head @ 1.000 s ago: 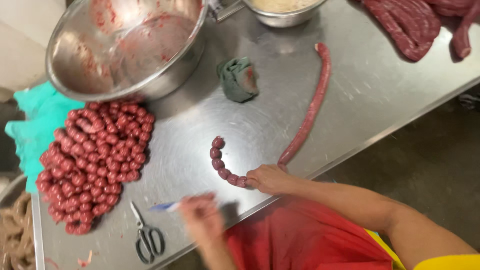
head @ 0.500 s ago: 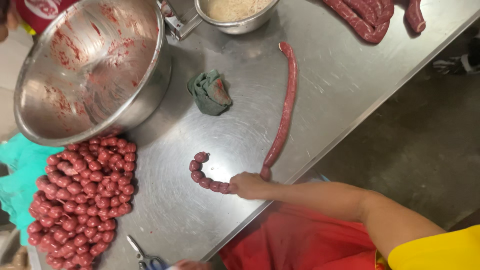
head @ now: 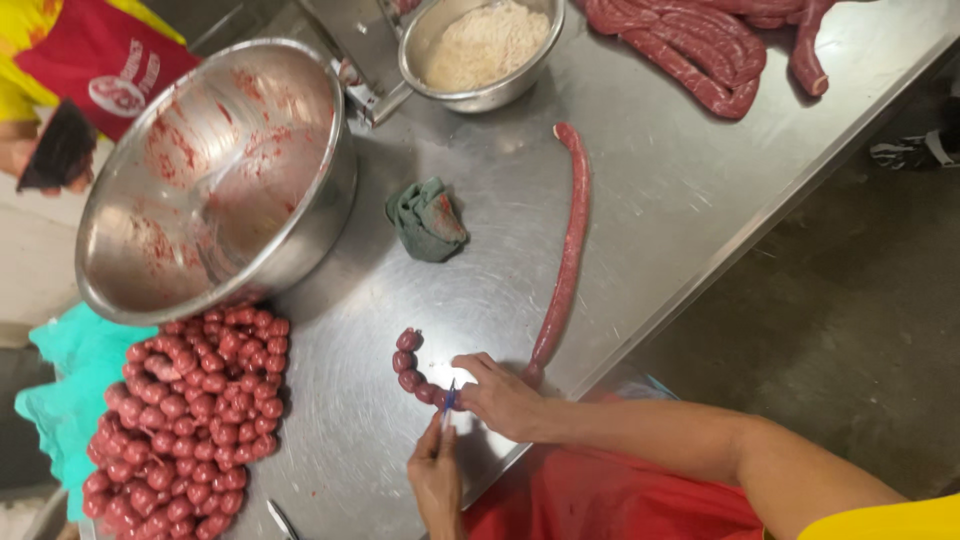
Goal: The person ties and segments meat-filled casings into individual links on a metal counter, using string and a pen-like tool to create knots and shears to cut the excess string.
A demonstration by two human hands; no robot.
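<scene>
A long red sausage (head: 570,250) lies on the steel table (head: 650,180). Its near end is tied into a short curved chain of small round links (head: 406,360). My right hand (head: 500,395) pinches the sausage where the links meet the untied length. My left hand (head: 436,482) comes up from below and holds a thin blue string (head: 448,398) against that spot, right beside my right hand's fingers.
A heap of tied red links (head: 190,410) lies at the left on a teal cloth (head: 70,370). Behind are a large smeared steel bowl (head: 338,205), a crumpled green rag (head: 428,220), a small bowl of crumbs (head: 478,98), coiled sausages (head: 700,50) and scissors (head: 283,520). Another person (head: 90,70) stands top left.
My left hand has risen from the table's near edge to the links, bringing the blue string beside my right hand. The right hand has stayed on the sausage.
</scene>
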